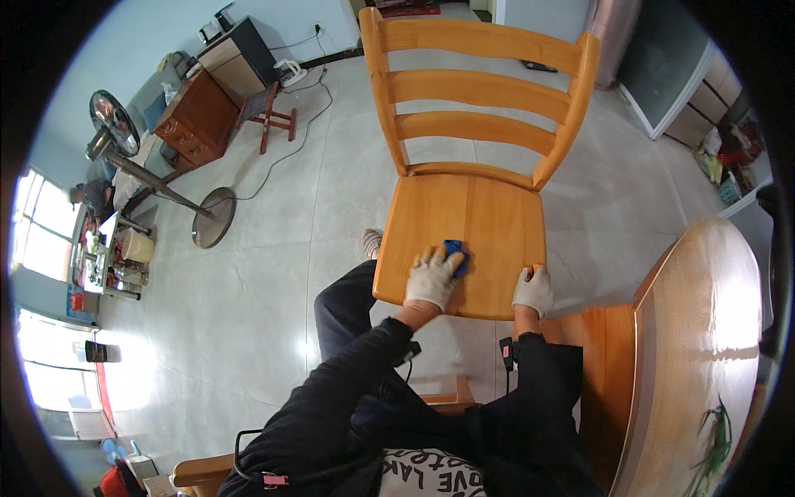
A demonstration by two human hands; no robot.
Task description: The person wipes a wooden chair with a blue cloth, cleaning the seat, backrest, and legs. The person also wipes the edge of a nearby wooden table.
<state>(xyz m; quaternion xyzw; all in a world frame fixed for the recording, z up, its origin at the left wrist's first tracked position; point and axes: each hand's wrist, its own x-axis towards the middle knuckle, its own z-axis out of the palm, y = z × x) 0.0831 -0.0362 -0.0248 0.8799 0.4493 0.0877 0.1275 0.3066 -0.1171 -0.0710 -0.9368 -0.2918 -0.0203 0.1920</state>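
A varnished wooden chair (497,217) with a ladder back stands before me, its seat facing up. My left hand (431,279), in a whitish work glove with tan fingertips, lies on the seat with fingers spread. Under those fingers is a small blue cloth or pad (456,250), pressed to the wood and partly hidden. My right hand (532,292), gloved alike, is curled at the seat's right edge near the front corner. Its fingertips wrap there, and what lies under them is hidden.
Close on the right stands a rounded wooden table (677,348) with a green plant (717,441) on it. A pedestal fan (211,214) and its trailing cord lie left, near a folding stool (270,118) and a brown cabinet (202,118). My leg (345,304) is beside the chair.
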